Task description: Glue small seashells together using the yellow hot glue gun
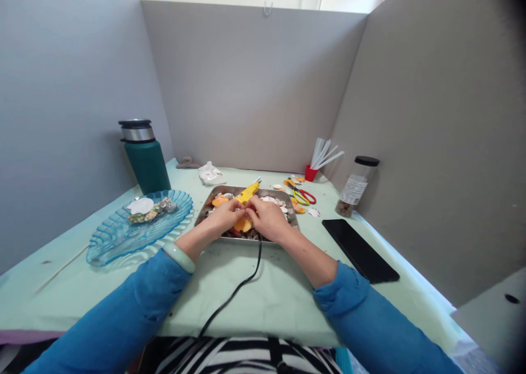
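Observation:
My left hand [227, 216] and my right hand [266, 215] meet over a metal tray [200, 220], fingertips pinched close together. What the fingers hold, if anything, is hidden between them. Just beneath them shows an orange-yellow scalloped piece [243, 224]; whether it is gripped or lies in the tray I cannot tell. A yellow glue gun [249, 192] rests behind the fingers, its tip toward the back right. Small pebbles and shell-like pieces [283, 204] fill the tray around the hands. A black cord [242, 283] runs from the tray to the table's front edge.
At left stand a green bottle [146, 163] and a blue scalloped plate [110, 250] bearing stones. A thin stick [61, 268] lies nearby. Rightward are pliers [303, 194], orange pieces [298, 208], a red cup [311, 173] of glue sticks, a jar [355, 190] and a black phone [359, 250]. Grey panels [255, 83] enclose the table.

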Demonstrator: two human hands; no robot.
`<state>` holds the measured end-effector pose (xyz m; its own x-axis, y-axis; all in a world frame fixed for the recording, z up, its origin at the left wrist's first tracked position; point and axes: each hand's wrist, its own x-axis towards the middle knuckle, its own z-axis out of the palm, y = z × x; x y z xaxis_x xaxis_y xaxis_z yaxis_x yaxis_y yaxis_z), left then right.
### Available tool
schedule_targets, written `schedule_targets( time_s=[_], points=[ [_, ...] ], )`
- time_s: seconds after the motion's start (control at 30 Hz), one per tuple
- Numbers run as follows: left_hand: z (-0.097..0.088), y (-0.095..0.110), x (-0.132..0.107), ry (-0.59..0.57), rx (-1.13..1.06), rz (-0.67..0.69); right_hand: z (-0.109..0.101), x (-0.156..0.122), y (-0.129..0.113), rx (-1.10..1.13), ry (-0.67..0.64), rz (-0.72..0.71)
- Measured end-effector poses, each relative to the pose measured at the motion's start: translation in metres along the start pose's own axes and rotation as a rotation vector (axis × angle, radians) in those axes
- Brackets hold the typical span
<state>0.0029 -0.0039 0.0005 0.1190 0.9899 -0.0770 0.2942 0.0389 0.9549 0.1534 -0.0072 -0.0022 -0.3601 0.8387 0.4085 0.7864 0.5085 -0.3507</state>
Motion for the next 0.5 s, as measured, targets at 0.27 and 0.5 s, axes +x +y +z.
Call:
schedule_targets(
  time_s=[0.27, 0.5],
  points=[
    [0.0006, 0.0039, -0.0027, 0.006, -0.01, 0.001, -0.0015, -0.0007, -0.0018, 0.01, 0.003, -0.002],
    [0.0003, 0.0063, -0.0031, 0.047, -0.058, 0.008, 0.0003, -0.0006, -0.0001, 0.021, 0.027, -0.001]
  ],
)
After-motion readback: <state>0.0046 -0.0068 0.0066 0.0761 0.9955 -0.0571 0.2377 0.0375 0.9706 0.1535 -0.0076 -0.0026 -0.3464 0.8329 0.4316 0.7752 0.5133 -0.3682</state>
